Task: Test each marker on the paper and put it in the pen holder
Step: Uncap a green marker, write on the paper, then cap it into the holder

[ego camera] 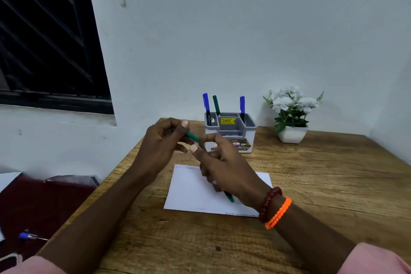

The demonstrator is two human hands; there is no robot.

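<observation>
Three markers already stand in the pen holder [230,131] at twelve o'clock from the paper [191,191], which carries scribbles, while the left hand [164,142] pinches a green cap [193,136] and the right hand [224,171] grips the green marker [229,197], probably the last.

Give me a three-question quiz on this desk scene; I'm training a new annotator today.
1. How many markers stand in the pen holder?
2. True or false: the paper is blank.
3. Which hand grips the green cap: A left, B right?

Key: 1. Three: two blue, one green. 2. False; a zigzag scribble runs along its far edge. 3. A; the left hand has the cap, the right hand the green marker.
</observation>
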